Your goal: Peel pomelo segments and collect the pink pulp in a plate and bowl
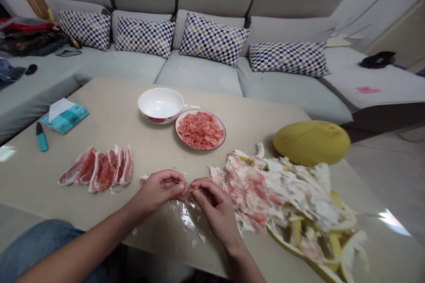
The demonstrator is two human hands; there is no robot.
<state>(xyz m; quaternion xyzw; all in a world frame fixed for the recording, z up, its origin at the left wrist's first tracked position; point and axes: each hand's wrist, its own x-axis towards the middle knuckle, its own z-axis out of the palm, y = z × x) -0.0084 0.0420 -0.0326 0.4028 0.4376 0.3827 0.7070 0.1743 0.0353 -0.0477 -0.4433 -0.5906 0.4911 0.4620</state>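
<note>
- So my left hand [164,189] is pinching a tiny pink piece [189,189] between thumb and fingertips, other fingers curling in loosely.
- Right hand [215,205] is meeting it almost tip to tip, also nearly closed and gripping the same pink piece.
- Peeled-looking fruit segments [96,169] are lying in a row off to the left of the left hand.
- The knife [42,137] and tissue pack [66,117] are sitting farther out past those, same side.
- Straight ahead of both hands, a dark-rimmed plate [223,132] is holding a pile of pink pulp [201,129].
- A white bowl [160,102] is sitting just beside that plate, beyond the left hand.
- A messy heap of peel and membrane [282,194] is spreading out right of the right hand, and a big yellow fruit [312,142] is resting behind it.
- Little white scraps [202,238] are dotting the glossy table [109,115] below the hands.
</note>
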